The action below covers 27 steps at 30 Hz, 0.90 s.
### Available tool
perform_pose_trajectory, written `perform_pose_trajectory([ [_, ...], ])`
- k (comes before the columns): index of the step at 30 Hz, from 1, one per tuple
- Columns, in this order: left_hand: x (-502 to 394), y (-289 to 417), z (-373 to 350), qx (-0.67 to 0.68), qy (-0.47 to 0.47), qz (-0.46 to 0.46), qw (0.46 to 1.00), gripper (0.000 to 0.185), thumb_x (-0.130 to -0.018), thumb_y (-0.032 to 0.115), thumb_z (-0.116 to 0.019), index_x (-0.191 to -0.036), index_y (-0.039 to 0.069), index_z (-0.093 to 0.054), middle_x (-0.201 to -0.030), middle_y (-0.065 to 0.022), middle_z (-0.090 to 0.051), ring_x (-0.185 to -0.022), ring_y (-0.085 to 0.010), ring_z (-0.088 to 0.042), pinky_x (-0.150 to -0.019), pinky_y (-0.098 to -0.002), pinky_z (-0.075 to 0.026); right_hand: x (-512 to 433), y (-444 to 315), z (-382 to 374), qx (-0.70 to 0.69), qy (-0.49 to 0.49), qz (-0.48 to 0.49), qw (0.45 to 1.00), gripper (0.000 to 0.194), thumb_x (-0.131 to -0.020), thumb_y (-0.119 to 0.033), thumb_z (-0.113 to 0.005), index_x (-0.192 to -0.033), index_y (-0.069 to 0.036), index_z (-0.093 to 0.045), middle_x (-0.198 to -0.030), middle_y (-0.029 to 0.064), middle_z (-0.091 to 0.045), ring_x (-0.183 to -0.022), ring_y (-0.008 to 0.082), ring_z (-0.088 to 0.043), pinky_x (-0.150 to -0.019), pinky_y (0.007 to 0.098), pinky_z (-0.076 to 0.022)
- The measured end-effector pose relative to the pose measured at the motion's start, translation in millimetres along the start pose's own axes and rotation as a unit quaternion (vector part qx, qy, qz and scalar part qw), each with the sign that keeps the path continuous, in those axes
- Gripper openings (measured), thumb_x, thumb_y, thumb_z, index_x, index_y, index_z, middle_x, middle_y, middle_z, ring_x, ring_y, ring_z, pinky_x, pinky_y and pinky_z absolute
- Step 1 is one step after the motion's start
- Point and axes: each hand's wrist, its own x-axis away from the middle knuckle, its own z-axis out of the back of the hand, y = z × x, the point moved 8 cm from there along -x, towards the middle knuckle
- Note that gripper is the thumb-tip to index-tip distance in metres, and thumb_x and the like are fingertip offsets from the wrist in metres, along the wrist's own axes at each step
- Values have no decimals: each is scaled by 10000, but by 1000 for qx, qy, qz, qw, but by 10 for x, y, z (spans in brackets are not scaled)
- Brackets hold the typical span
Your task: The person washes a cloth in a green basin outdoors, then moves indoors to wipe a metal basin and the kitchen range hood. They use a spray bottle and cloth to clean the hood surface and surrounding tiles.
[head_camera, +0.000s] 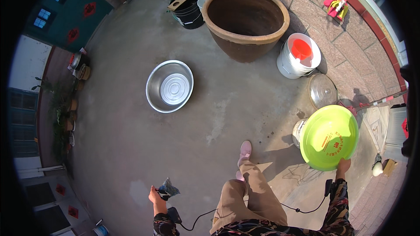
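Near the lower left, my left hand [157, 195] grips a crumpled grey-blue cloth [169, 187] that sticks out to the right of the fingers. My right hand [343, 166] holds the near rim of a lime-green plastic basin [323, 123], which bears red writing inside. The basin is tilted so that its inside faces me. It partly covers a white bucket [298, 133] behind it; whether the two touch, I cannot tell. Farther off, a round metal basin [153, 90] sits on the concrete floor, with nothing seen inside.
A large brown earthenware vat [242, 47] stands by the stone wall, beside a white bucket [288, 67] holding a red plastic scoop [301, 49]. A clear domed lid [323, 91] leans there. A black bucket [188, 19] stands farther back. Potted plants [59, 118] line the left wall.
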Motion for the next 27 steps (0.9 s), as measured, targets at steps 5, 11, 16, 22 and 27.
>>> perform_pose_trajectory([
  [5,-507,470,-838,-6,-27,-28,999,252,-847,247,-633,-723,33,-584,-738,-65,-586,-671,-206,-558,-629,-361,-458,640,-590,-1412,-190,-160,-82,965,222,-640,16,-569,-855,54,-610,-708,116,-615,-542,219,-581,-410,344,-394],
  [11,-1112,1124,-2093,-56,-57,-6,997,214,-838,163,-627,-972,0,-665,-872,-75,-634,-858,-222,-594,-764,-364,-476,1745,-2160,-2783,-243,-326,-170,898,347,-657,25,-555,-1002,58,-570,-778,92,-593,-530,202,-585,-345,305,-382],
  [16,-1863,1314,-3161,-161,-131,-69,976,164,-842,121,-625,-960,24,-685,-877,-54,-640,-865,-195,-594,-763,-340,-472,2558,-2674,-4000,-214,-322,-186,903,367,-699,6,-585,-1065,20,-571,-895,114,-626,-689,248,-638,-482,372,-513],
  [22,-2832,862,-3778,-349,-203,-18,915,171,-817,81,-651,-973,35,-702,-859,-49,-649,-779,-157,-598,-673,-289,-478,3237,-2568,-5551,-70,-357,-163,917,218,-747,-97,-605,-951,-22,-620,-751,46,-601,-534,193,-507,-434,303,-377],
  [27,-3377,496,-4068,-355,-251,56,899,322,-802,42,-649,-1119,-5,-624,-844,-100,-660,-730,-166,-620,-661,-277,-491,3410,-1962,-6134,-175,-361,-215,890,375,-794,-207,-672,-1101,-14,-573,-884,71,-633,-677,209,-580,-492,321,-430],
])
